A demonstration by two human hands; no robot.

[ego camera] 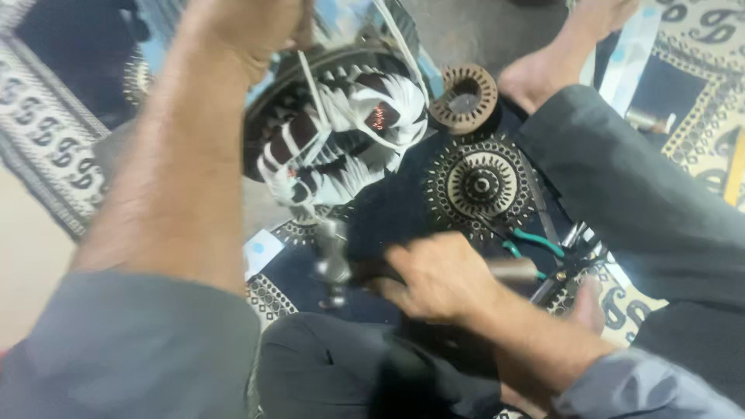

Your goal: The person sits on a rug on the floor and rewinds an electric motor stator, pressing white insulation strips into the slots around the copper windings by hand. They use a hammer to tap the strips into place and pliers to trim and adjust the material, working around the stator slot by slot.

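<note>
My left hand (248, 31) is raised at the top of the view, fingers closed on white cords or insulating strips (310, 85) that run down to a round motor stator (334, 124). The stator is dark, ringed with white paper wedges, and shows a copper coil. My right hand (438, 275) is low in the middle, closed around the wooden handle of a hammer (334, 264) whose metal head points left. The picture is blurred with motion.
A rusty brown laminated ring (464, 97) and a dark toothed rotor disc (481, 185) lie on the patterned mat. Green-handled pliers (535, 242) and metal tools (574, 268) lie at right. My bare foot (543, 70) and grey-trousered legs surround the spot.
</note>
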